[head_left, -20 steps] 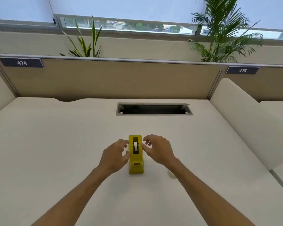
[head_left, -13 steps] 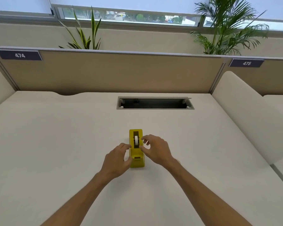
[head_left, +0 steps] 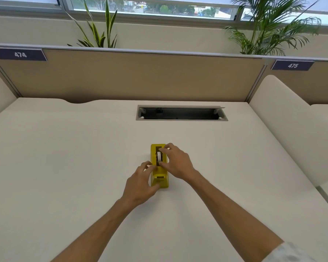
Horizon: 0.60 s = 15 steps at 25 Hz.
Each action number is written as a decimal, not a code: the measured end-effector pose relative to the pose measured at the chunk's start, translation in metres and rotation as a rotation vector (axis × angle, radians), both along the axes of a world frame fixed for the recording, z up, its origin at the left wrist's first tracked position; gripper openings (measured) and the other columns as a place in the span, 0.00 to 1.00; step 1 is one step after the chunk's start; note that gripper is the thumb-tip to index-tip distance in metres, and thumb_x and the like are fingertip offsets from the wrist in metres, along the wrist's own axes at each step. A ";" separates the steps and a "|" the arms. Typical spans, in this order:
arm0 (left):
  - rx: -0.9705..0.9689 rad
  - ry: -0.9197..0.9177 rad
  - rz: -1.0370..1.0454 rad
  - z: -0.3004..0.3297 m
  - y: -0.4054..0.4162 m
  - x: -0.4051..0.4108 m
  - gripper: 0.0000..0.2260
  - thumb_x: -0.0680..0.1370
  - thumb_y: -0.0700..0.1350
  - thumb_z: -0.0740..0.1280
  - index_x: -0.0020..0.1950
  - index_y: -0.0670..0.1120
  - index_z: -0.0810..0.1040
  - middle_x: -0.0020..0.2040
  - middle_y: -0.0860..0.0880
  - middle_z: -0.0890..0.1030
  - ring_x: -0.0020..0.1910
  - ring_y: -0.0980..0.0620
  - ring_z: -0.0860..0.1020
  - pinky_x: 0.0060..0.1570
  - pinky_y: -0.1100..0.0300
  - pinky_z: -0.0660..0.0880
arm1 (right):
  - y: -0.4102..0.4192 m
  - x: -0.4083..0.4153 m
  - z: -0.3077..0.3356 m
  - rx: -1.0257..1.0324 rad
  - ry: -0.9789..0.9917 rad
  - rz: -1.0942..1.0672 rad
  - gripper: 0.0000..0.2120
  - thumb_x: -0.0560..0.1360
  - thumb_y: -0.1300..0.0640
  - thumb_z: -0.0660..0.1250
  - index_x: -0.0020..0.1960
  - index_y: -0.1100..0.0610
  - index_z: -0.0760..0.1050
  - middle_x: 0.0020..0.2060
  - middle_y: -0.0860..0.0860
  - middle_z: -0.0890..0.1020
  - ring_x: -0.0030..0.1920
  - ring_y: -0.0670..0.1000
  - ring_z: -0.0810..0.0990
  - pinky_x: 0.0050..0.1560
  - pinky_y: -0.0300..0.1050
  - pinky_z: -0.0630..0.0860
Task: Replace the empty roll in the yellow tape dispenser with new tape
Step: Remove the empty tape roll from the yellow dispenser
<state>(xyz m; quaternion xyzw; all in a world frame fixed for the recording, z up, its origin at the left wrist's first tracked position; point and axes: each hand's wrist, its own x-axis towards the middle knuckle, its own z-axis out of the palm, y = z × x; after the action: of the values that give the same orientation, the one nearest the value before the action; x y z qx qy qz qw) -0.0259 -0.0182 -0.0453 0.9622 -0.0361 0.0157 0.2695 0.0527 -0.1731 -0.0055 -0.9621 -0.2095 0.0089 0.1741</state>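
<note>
A yellow tape dispenser [head_left: 164,179] stands lengthwise near the middle of the white desk [head_left: 64,167]. A white roll [head_left: 160,157] sits upright in its top slot. My right hand [head_left: 178,163] reaches over from the right, with its index finger at the far side of the roll and its thumb at the near side, pinching it. My left hand [head_left: 140,184] grips the dispenser's left side and near end, thumb by the cutter.
An open cable slot [head_left: 181,113] is cut into the desk beyond the dispenser. A tan partition [head_left: 140,76] closes the back, and a padded divider [head_left: 292,129] rises on the right. Plants [head_left: 100,33] stand behind the partition.
My right hand has moved forward and closed its finger and thumb on the roll. My left hand has slid back to the dispenser's near end. The view has tilted down slightly.
</note>
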 end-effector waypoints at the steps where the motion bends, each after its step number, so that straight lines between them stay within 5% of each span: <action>1: -0.004 -0.010 0.006 -0.001 0.000 0.000 0.25 0.72 0.59 0.69 0.67 0.54 0.72 0.71 0.53 0.68 0.62 0.52 0.74 0.49 0.61 0.73 | 0.001 0.001 0.000 -0.007 0.005 0.003 0.24 0.75 0.47 0.68 0.69 0.51 0.70 0.66 0.51 0.72 0.59 0.52 0.76 0.52 0.48 0.77; 15: -0.100 0.006 0.028 -0.002 0.003 -0.002 0.16 0.72 0.55 0.71 0.58 0.53 0.78 0.71 0.54 0.69 0.62 0.52 0.75 0.53 0.55 0.75 | 0.005 0.012 0.001 -0.003 0.013 0.022 0.22 0.74 0.48 0.71 0.66 0.53 0.73 0.63 0.51 0.74 0.56 0.52 0.77 0.47 0.43 0.74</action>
<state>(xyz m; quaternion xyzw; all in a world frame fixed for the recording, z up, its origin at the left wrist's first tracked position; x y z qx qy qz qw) -0.0275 -0.0155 -0.0474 0.9480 -0.0212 0.0185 0.3170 0.0643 -0.1683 -0.0048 -0.9600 -0.2189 0.0173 0.1739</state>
